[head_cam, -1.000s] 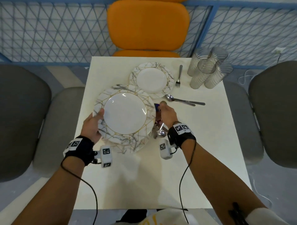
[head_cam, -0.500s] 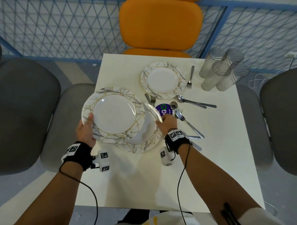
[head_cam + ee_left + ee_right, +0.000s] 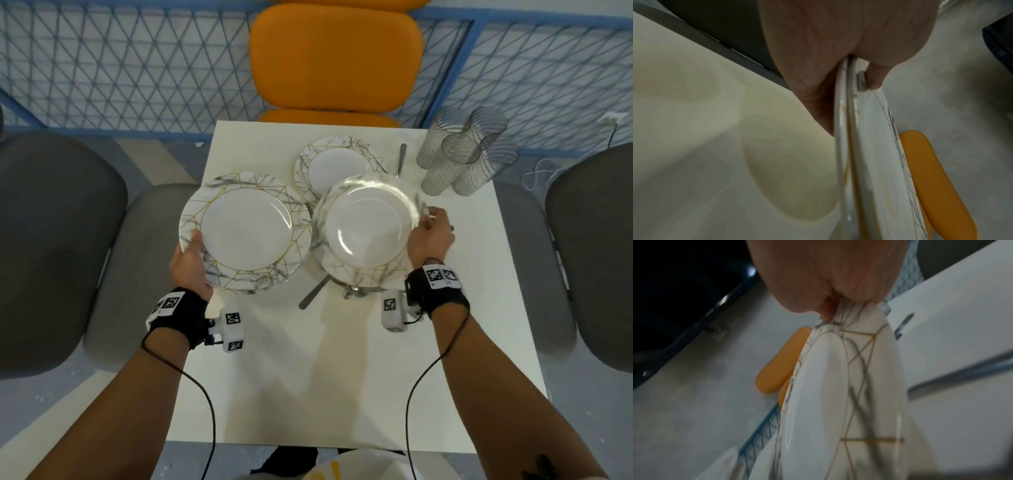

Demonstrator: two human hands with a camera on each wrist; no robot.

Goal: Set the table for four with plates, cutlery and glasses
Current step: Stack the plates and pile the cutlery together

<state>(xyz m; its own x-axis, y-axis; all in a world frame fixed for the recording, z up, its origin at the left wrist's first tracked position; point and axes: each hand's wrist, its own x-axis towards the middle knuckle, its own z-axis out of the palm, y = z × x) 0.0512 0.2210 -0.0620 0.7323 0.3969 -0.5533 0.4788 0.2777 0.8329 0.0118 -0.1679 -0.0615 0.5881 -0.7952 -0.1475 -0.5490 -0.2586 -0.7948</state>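
While the left hand [image 3: 190, 265] pinches two stacked plates [image 3: 246, 230] over the desk's [image 3: 308, 377] left edge, the right hand [image 3: 431, 233] pinches one plate [image 3: 366, 229] by its right rim, nearer the right-side seat, above cutlery [image 3: 313, 294]

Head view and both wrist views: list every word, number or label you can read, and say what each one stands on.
No words or numbers can be read in any view.
Left wristband: square black-and-white code markers, no letters.
Right wristband: the same kind of code markers, no letters.
Plates, glasses, table: no print visible.
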